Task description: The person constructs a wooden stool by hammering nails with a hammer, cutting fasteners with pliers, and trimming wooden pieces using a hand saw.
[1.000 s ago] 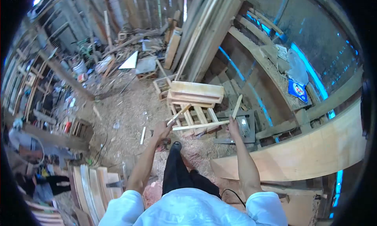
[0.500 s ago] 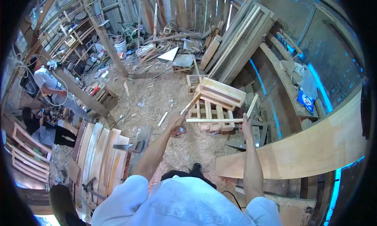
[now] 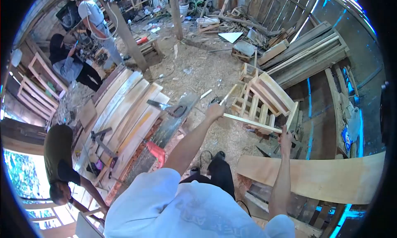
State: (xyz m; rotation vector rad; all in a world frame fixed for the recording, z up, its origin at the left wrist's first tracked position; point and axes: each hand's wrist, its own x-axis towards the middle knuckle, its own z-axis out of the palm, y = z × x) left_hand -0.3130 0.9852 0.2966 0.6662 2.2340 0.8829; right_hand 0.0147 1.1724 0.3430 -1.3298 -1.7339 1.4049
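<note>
My left hand [image 3: 214,111] is closed round one end of a light wooden frame made of thin strips [image 3: 253,123]. At the frame's other end, my right hand [image 3: 285,139] grips the corner, where a short strip rises up and to the right. The long strip spans the gap between both hands. Just beyond the frame stand wooden box pieces [image 3: 271,93] with slatted parts under them, partly hidden by the strip.
Boards [image 3: 124,109] lie stacked at the left with a handsaw [image 3: 165,107] and a red tool [image 3: 156,154] on or beside them. A person bends at lower left; two more are at upper left. A wide plank [image 3: 310,178] lies right.
My view has swung left, bringing the workbench and the bending person into sight. Both hands still hold the frame, which now appears farther right and more tilted in view.
</note>
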